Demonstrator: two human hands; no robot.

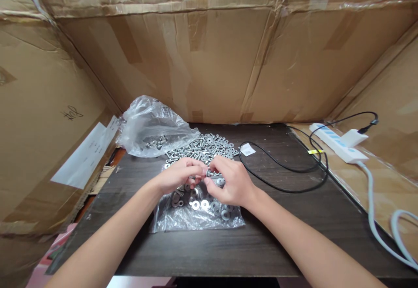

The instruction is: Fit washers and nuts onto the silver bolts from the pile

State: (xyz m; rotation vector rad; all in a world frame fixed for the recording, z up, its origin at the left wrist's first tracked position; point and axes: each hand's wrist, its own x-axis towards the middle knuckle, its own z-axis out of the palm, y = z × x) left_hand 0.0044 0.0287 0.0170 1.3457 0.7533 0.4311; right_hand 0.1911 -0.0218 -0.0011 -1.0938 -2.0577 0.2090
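Note:
Above a clear plastic bag, my two hands meet over a small metal bolt (pixel 210 173) with what looks like a washer on it. My left hand (pixel 181 175) pinches one end with its fingertips. From the other side, my right hand (pixel 232 181) grips the bolt between thumb and curled forefinger. Under them, the flat clear bag (pixel 196 222) bears loose washers (pixel 204 204) and several bolts. Just beyond lies a heap of bolts and washers (pixel 209 146). My fingers partly hide the bolt, so its exact fittings cannot be made out.
A crumpled plastic bag (pixel 153 125) with more bolts stands behind, at the left. A black cable (pixel 284 189) loops over the dark table (pixel 274 231) towards a white power strip (pixel 339 143). Beside it lies a small white label (pixel 247 149). Cardboard walls (pixel 209 70) enclose the table.

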